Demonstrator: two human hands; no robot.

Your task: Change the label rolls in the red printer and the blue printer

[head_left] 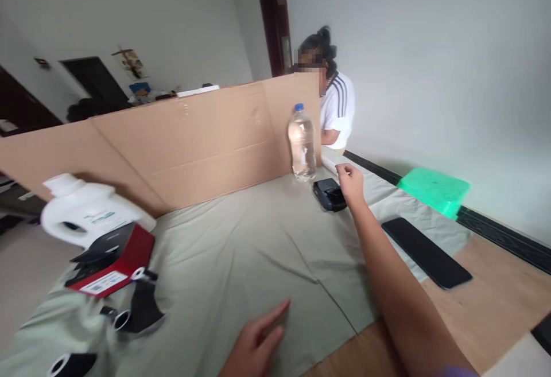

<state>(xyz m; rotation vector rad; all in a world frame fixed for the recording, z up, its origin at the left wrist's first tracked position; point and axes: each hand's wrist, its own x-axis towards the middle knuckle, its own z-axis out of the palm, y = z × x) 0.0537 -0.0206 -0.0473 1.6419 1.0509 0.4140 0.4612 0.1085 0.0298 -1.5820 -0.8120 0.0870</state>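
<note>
Right of centre, the black boxy device (328, 193) lies beside the right hand (350, 183), its fingers bunched (pinching the white roll (329, 162) or not, I cannot tell). At lower centre the left hand (257, 342) is loosely spread. A careless sweep could topple the clear plastic bottle (302, 146); behind, a cardboard panel (210, 142) limits reach.

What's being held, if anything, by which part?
The right hand is at the near end of a white object; any grip can't be confirmed. The left hand holds nothing visible.
</note>
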